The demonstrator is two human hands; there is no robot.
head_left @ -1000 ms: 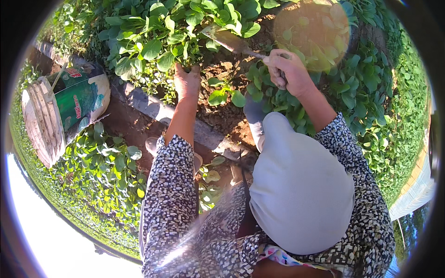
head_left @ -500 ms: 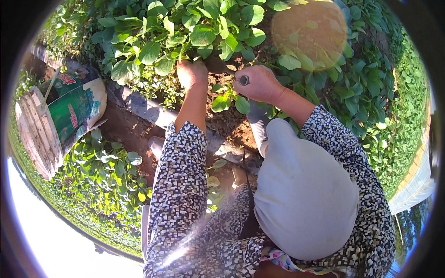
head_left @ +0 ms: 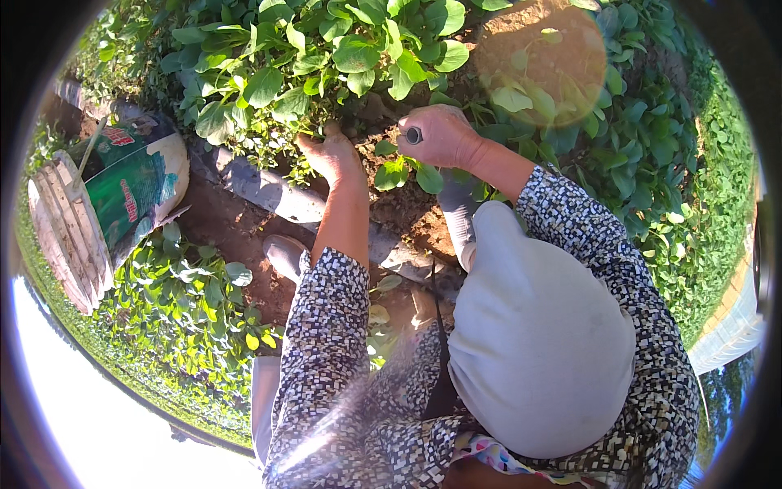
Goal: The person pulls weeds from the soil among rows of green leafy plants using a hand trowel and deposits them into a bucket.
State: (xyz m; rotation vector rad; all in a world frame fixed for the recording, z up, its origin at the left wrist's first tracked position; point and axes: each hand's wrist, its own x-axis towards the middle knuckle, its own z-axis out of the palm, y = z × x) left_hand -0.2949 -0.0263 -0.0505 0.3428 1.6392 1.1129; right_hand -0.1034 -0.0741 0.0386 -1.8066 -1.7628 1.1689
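Low among the leafy green plants (head_left: 354,57), my left hand (head_left: 332,159) is beside small weeds (head_left: 281,155). Its thumb and fingers look apart, and the fingertips are partly lost in shade and foliage. My right hand (head_left: 444,137) is closed round a hand tool (head_left: 414,135); only the round, hollow-looking end of its handle shows clearly. The tool's working end cannot be told apart from the dark soil between my hands. Just below that fist stands a small leafy seedling (head_left: 393,174) in bare soil.
A green and white bucket (head_left: 134,183), dirty and tipped on its side, lies at the left. A strip of grey sheeting (head_left: 273,191) runs across the soil. My shoe (head_left: 285,257) is below it. A pale grey cloth shape (head_left: 542,334) hides much of the lower right.
My left hand has drawn back from under the leaves toward me and turned, its fingers coming apart. My right hand has shifted slightly left with the tool still in it.
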